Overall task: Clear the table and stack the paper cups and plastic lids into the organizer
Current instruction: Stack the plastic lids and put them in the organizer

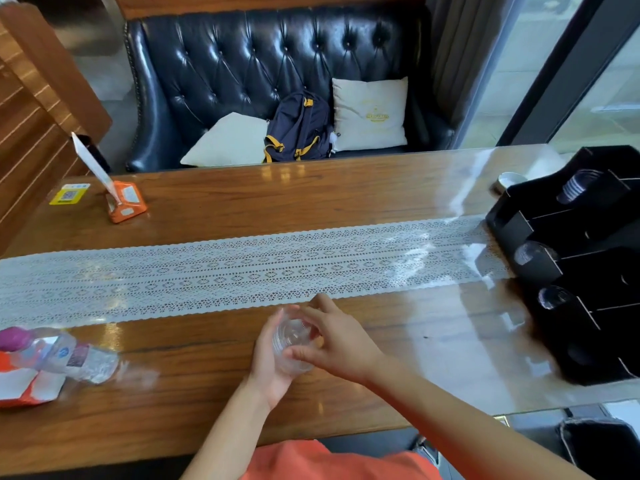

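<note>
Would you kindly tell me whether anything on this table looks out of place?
The water bottle at the left edge of the table seems to lie on its side, partly over an orange-and-white packet. Nothing looks spilled.

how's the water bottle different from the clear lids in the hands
The water bottle lies on its side on the table, untouched; the clear lids are held by the left hand and right hand. The bottle has a purple cap and a label; the lids are plain. Both are clear plastic.
</note>
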Demonstrator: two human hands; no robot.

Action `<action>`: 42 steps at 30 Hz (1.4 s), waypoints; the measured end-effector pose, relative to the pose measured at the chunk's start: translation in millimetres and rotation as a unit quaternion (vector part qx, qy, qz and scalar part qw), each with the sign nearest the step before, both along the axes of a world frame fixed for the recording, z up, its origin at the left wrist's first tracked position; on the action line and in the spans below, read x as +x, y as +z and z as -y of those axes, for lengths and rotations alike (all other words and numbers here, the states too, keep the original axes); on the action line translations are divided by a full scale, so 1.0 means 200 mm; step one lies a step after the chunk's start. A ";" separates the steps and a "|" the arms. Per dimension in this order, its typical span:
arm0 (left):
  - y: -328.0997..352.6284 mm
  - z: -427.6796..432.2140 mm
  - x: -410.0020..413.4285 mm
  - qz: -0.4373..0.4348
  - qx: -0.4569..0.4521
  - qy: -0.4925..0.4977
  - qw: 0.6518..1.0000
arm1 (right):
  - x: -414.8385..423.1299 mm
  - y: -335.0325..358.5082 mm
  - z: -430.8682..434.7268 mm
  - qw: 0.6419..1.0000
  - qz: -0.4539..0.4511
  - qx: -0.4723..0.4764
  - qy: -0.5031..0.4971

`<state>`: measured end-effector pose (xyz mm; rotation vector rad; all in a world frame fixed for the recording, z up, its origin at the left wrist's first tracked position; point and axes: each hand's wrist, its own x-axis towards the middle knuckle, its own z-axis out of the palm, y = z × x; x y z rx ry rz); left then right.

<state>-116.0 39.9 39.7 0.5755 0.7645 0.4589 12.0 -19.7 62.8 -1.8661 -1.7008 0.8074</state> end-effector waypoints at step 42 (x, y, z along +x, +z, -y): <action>0.02 1.13 1.82 -0.006 -0.076 -0.261 0.962 | 1.64 0.06 1.44 0.986 0.087 -0.045 -0.135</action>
